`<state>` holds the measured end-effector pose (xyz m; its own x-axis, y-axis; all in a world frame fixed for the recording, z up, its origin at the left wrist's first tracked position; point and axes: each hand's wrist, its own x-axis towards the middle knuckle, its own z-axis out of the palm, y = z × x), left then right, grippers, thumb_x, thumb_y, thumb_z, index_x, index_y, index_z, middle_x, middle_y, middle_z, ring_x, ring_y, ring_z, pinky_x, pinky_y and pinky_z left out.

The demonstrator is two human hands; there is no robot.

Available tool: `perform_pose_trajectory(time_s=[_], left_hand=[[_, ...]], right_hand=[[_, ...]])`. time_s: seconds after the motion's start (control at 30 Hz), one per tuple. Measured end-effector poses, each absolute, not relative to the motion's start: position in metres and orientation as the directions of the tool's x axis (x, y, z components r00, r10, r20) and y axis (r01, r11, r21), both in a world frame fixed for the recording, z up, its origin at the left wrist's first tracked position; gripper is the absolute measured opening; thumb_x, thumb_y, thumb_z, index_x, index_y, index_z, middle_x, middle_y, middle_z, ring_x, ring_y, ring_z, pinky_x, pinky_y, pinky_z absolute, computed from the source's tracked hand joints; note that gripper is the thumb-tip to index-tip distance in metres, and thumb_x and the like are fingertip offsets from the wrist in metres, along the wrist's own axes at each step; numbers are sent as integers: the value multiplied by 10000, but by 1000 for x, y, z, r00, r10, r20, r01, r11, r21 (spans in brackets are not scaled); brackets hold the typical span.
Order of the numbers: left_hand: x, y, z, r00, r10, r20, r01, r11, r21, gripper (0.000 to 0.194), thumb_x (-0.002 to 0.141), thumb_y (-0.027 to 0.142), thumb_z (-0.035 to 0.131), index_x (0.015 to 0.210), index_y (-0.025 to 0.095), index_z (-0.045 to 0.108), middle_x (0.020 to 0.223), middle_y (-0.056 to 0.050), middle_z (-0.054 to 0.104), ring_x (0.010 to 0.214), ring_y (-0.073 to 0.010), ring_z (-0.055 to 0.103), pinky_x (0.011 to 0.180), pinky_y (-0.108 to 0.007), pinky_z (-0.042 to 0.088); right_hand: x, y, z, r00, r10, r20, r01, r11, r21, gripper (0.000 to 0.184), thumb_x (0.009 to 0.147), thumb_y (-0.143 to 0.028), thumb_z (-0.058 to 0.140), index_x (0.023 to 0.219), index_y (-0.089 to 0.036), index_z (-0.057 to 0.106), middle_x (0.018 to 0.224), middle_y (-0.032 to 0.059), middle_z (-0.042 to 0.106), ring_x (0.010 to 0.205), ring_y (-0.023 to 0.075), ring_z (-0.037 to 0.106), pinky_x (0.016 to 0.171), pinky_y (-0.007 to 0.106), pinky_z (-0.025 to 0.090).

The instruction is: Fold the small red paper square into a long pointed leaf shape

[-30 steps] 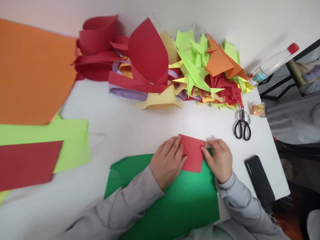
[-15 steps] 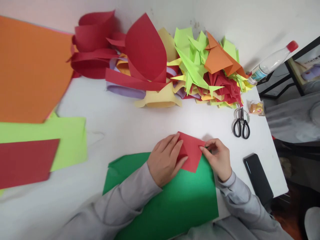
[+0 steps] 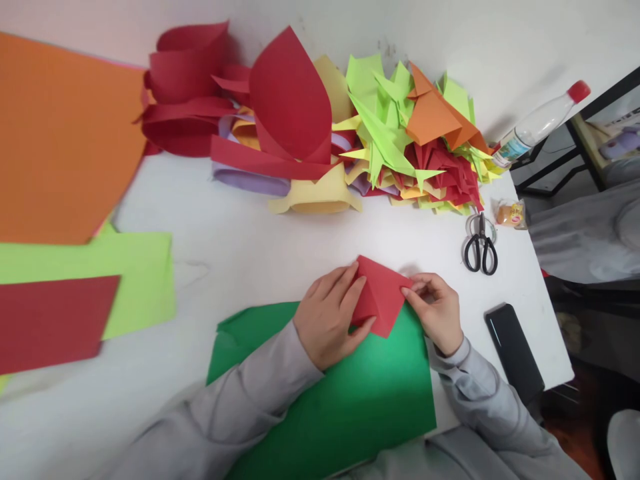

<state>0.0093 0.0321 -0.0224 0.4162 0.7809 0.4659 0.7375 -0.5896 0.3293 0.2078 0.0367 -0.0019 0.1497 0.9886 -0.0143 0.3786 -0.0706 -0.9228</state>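
Observation:
A small folded sheet of red paper [image 3: 386,293] is between my hands, over the upper edge of a large green sheet [image 3: 370,400]. My left hand [image 3: 327,317] holds its left side, fingers laid across the upper part and the thumb at the lower edge. A crease runs down from the top corner of the red paper. My right hand [image 3: 434,310] pinches its right corner between thumb and index finger. The part of the red paper beneath my left fingers is hidden.
Black-handled scissors [image 3: 481,250], a wrapped snack [image 3: 510,213] and a black phone [image 3: 515,350] lie to the right. Folded paper shapes [image 3: 385,127] and curled red paper [image 3: 293,100] line the back, beside a bottle [image 3: 543,123]. Orange [image 3: 65,140] and lime sheets [image 3: 143,283] lie left.
The red paper has shifted slightly upward and is turned a little, with its crease showing more clearly. Both hands keep nearly the same place and hold.

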Motion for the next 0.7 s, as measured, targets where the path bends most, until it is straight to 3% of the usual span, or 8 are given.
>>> perform_pose_trajectory(time_s=[0.13,0.23,0.33,0.57,0.7], left_hand=[[8,32,-22,428,788,442,740,-587,330,468,784,344,581,1141,42,548,1269,-256,540,1118,-362,507,876,-498,476],[7,33,-22,459,780,425,736,-602,311,428,818,360,555,1111,50,581,1273,-238,546,1115,-358,504,865,-491,473],[8,36,-24,466,773,430,752,-602,267,289,863,264,509,1045,73,628,1238,-195,590,1088,-332,517,844,-468,477],[10,39,-20,460,781,423,791,-577,205,316,868,215,465,1081,50,628,1216,-165,618,1042,-306,544,851,-439,472],[11,39,-20,475,788,391,796,-575,191,325,851,218,472,1077,43,627,1287,-175,567,1070,-306,537,880,-429,454]], right_hand=[[207,36,1,117,990,73,462,11,-887,116,743,-247,666,843,-203,623,648,-20,621,551,122,570,553,258,503],[206,33,3,-20,967,253,587,217,-780,86,791,-192,614,877,-205,618,695,2,623,599,134,585,600,281,519],[204,29,1,-233,895,381,646,435,-627,162,817,-158,585,972,-207,597,810,47,644,749,175,619,692,329,539],[201,27,-9,-475,776,416,690,621,-372,376,877,-101,485,1252,-129,469,1192,159,614,1138,231,557,930,423,509],[201,28,-7,-664,627,407,599,772,-212,342,891,-41,436,1212,-103,536,1213,140,622,1210,249,509,954,414,500]])
